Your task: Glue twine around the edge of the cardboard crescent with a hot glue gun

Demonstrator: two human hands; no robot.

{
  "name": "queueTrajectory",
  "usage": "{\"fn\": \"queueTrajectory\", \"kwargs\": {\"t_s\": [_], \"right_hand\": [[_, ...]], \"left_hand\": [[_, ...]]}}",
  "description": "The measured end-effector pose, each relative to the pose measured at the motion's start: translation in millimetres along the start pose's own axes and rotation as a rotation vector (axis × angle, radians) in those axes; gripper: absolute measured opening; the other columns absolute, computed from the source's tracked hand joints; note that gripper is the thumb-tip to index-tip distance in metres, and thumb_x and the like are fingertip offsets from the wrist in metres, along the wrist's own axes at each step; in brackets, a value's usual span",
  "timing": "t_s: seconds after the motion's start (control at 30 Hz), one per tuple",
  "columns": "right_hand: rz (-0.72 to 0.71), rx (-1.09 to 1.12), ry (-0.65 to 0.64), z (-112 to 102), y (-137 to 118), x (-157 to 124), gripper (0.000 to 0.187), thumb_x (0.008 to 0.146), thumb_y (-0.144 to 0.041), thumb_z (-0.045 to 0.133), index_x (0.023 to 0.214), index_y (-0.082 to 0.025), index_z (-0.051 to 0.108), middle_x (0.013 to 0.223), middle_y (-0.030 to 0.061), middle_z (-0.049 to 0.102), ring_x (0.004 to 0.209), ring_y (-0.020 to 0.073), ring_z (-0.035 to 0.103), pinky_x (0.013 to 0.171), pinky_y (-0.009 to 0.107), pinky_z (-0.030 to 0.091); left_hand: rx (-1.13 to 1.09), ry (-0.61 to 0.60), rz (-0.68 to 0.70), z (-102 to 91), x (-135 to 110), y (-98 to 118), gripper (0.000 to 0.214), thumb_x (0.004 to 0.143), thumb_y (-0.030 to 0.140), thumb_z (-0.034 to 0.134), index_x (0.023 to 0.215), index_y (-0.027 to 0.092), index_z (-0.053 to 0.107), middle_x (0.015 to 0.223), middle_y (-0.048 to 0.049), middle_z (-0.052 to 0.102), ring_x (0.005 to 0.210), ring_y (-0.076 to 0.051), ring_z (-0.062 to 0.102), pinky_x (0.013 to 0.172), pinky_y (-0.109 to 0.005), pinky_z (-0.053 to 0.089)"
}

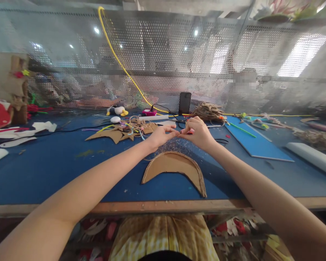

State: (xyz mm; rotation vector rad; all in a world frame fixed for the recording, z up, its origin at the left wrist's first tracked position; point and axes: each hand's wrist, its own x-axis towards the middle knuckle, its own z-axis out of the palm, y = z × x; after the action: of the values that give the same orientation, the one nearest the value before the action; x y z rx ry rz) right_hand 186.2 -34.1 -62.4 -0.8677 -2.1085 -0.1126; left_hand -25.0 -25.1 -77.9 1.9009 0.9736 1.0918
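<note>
Both of my hands meet above the blue tabletop, just beyond a crescent of brown cardboard [174,161]. The crescent lies with its tips toward me, and neither hand touches it. My left hand [163,136] pinches with thumb and fingers near the right fingertips. My right hand [198,133] is closed too, its fingertips pressed together. Whatever is between the fingers is too small to make out. Left of my hands lie cardboard star shapes [107,135] with tangled twine [137,125] on top.
A dark phone [185,103] stands upright at the back, beside a bundle of brown twine [208,111]. On the right lie a blue board [256,141] and a white roll [312,156]. A yellow cable [119,65] hangs along the perforated metal screen [163,47]. People appear blurred behind it.
</note>
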Motion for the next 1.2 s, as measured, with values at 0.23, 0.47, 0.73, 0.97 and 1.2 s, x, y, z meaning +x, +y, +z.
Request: {"fn": "queueTrajectory", "kwargs": {"t_s": [0.23,0.47,0.73,0.97,1.2], "right_hand": [[0.053,-0.288,-0.211,1,11,-9,0.015,0.094,-0.031,0.063,0.095,-0.027,0.077,0.096,0.0069,0.070,0.104,0.0277,0.046,0.093,0.044,0.036],[-0.004,-0.454,-0.422,18,6,-10,0.016,0.093,-0.031,0.064,0.094,-0.029,0.080,0.105,0.0083,0.069,0.107,0.0301,0.041,0.094,0.045,0.033],[-0.007,-0.604,-0.425,26,0,-5,0.019,0.093,-0.025,0.059,0.088,-0.022,0.077,0.102,0.0128,0.070,0.108,0.0336,0.043,0.090,0.047,0.031],[-0.127,-0.757,-0.447,31,-6,-4,0.028,0.090,-0.010,0.048,0.090,-0.016,0.075,0.097,0.0169,0.068,0.104,0.0327,0.046,0.088,0.045,0.032],[-0.106,-0.741,-0.479,31,-13,-4,0.029,0.084,-0.010,0.047,0.092,-0.011,0.075,0.098,0.0222,0.066,0.104,0.0359,0.046,0.089,0.048,0.032]], "left_hand": [[0.347,0.185,0.107,-17.7,14,-15,0.026,0.099,0.031,0.056,0.087,0.015,0.072,0.118,-0.0114,0.063,0.118,-0.024,0.058,0.108,-0.040,0.043],[0.449,0.247,0.168,-21.0,15,-19,0.039,0.103,0.033,0.047,0.076,0.015,0.069,0.115,-0.0100,0.057,0.110,-0.022,0.059,0.111,-0.039,0.040],[0.393,0.266,0.144,-21.4,13,-19,0.030,0.090,0.047,0.069,0.085,0.020,0.080,0.127,-0.0082,0.061,0.112,-0.025,0.062,0.110,-0.042,0.042],[0.282,0.344,0.031,-19.7,12,-21,0.028,0.074,0.048,0.084,0.078,0.021,0.080,0.124,-0.0080,0.068,0.110,-0.027,0.064,0.107,-0.042,0.042],[0.234,0.294,-0.017,-17.7,12,-20,0.016,0.077,0.034,0.083,0.075,0.019,0.079,0.123,-0.0087,0.069,0.113,-0.027,0.064,0.109,-0.043,0.041]]}}
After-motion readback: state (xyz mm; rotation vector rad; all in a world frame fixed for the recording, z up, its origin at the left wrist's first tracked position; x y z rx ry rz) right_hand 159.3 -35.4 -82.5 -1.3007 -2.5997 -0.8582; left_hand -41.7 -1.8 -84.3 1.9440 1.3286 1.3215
